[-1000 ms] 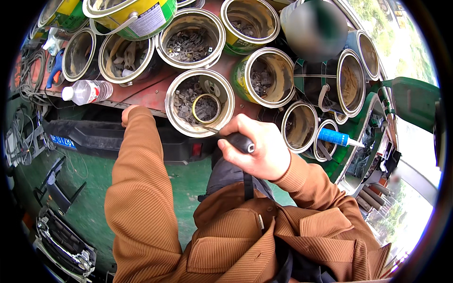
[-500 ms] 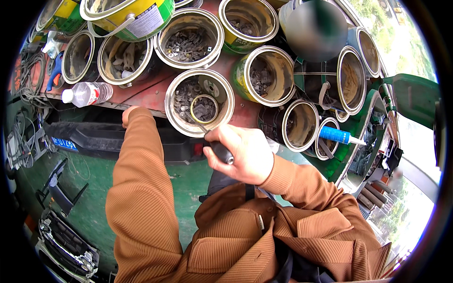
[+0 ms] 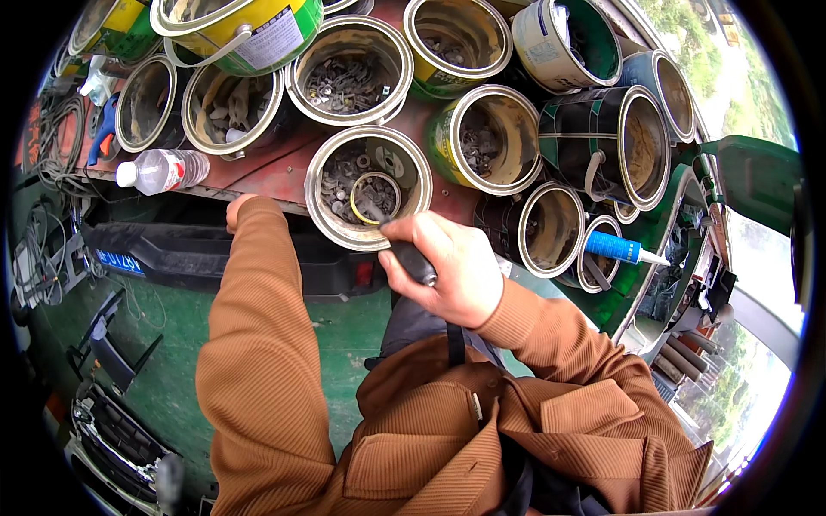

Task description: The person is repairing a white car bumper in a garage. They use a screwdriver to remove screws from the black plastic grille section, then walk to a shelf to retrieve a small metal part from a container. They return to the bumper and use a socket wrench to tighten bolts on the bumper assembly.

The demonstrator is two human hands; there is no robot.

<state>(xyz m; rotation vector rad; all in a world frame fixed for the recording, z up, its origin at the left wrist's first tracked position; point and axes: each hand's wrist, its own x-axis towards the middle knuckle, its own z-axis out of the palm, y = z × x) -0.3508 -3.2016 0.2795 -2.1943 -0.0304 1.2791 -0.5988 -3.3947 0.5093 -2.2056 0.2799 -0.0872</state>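
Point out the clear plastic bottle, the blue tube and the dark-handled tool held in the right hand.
Clear plastic bottle (image 3: 164,171), head view: its body.
Blue tube (image 3: 613,248), head view: its blue barrel.
Dark-handled tool (image 3: 414,263), head view: its handle.

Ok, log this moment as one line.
right grip: holds dark-handled tool, aimed into bucket of small parts | left grip: by front edge of red tabletop | nearby: plastic bottle, blue tube

Open bucket (image 3: 312,191), yellow ring (image 3: 354,205) as obstacle
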